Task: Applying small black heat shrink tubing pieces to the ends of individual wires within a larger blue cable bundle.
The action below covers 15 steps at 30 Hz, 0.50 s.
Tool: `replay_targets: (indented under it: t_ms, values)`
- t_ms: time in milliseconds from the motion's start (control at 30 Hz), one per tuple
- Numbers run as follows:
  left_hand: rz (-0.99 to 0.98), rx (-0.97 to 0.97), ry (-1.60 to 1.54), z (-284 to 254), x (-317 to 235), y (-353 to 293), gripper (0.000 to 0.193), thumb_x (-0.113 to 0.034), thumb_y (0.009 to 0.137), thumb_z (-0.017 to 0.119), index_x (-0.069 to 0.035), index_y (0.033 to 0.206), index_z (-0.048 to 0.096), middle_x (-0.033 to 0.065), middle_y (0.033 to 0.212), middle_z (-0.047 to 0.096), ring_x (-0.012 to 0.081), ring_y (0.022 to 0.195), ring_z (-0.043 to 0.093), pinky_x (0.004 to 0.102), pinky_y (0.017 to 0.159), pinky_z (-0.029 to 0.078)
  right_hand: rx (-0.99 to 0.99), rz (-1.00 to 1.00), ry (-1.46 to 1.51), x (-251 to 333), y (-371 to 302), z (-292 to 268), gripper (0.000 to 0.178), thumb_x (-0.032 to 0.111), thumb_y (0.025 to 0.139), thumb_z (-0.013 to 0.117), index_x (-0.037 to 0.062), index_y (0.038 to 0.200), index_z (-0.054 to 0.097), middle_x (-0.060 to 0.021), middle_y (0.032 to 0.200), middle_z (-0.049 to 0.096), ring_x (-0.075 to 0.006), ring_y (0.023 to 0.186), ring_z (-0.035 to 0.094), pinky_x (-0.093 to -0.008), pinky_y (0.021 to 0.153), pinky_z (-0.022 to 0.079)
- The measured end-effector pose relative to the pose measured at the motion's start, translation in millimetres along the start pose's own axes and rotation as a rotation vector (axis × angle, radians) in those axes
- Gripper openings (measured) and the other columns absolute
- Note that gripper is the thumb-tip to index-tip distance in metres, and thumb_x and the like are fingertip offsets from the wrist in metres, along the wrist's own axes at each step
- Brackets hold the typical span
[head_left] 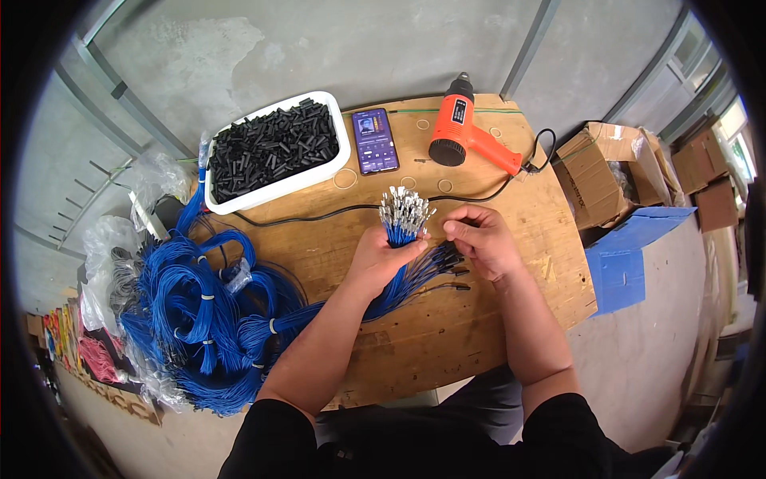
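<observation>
Your left hand (379, 259) wraps snugly around blue plastic-coated wire bundle (396, 234) below silvery metal terminals (407, 207); right hand (485, 241), beside bundle, fingers half-curled, hold unclear. Keep terminals level.

Wires (398, 235) are blue — terminals (405, 209) silvery (heat gun (461, 134): orange and black).

Soft, fairly bright light spreads over the wooden surface (550, 227), with the strongest glare at the washed-out window (745, 152) on the far right. Shadows are mild, the silvery wire tips (405, 210) catch pale highlights, and the black sleeves (271, 439) lose most detail. The middle looks reasonably crisp, while the fisheye lens curves the metal bars (112, 88), softens the outskirts and blackens the corners.
</observation>
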<state>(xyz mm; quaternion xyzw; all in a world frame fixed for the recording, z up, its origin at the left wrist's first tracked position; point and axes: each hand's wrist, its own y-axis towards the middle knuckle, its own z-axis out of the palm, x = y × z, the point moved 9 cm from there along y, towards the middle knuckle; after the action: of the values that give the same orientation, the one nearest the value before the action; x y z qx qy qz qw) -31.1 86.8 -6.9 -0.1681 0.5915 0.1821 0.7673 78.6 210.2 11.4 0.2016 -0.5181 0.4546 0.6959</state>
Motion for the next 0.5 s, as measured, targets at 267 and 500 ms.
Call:
replay_targets:
  t_ms: [267,500]
  values:
    - [-0.040,0.069,0.074,10,0,-2,0.012,-0.005,0.089,0.071,0.001,0.099,0.067,0.0034,0.073,0.065,0.0099,0.064,0.060,0.0253,0.059,0.048,0.048,-0.107,-0.203,5,-4,21,0.010,0.005,0.092,0.069,-0.0024,0.098,0.068,0.0007,0.075,0.061,-0.0024,0.056,0.042,-0.0194,0.048,0.031]
    - [-0.126,0.056,-0.121,10,1,-3,0.017,-0.006,0.088,0.074,0.003,0.100,0.065,0.0049,0.078,0.064,0.0119,0.066,0.060,0.0258,0.060,0.049,-0.046,-0.041,-0.105,1,-5,9,0.007,0.006,0.093,0.069,-0.0014,0.092,0.067,0.0034,0.069,0.056,-0.0015,0.052,0.038,-0.0203,0.046,0.027]
